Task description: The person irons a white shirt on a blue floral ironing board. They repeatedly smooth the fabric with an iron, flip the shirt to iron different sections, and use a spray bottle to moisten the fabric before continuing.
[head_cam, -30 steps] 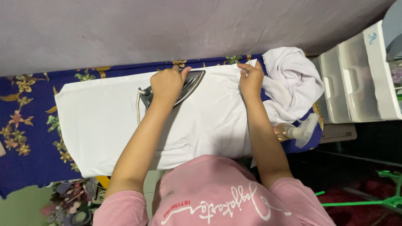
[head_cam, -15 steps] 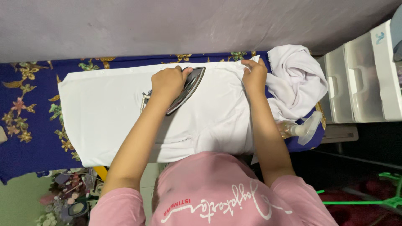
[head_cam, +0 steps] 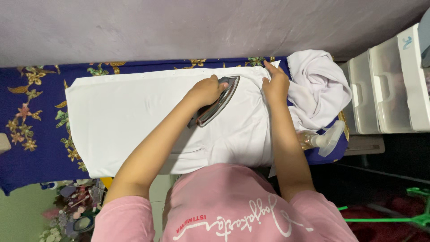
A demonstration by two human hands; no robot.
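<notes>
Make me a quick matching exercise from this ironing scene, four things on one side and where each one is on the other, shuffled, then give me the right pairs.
Things:
1. iron
2. spray bottle
3. crumpled white cloth
4. plastic drawers

Places:
A. bunched at the right end of the board
B. beside the board, off its right end
C. under the left hand, on the flat white garment
D. lying near the right forearm, at the board's near right corner

Pairs: 1-C, 2-D, 3-A, 4-B

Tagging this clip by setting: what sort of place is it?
Probably a home laundry corner: an iron on a white shirt over a blue flowered cloth, with plastic drawers beside it.
</notes>
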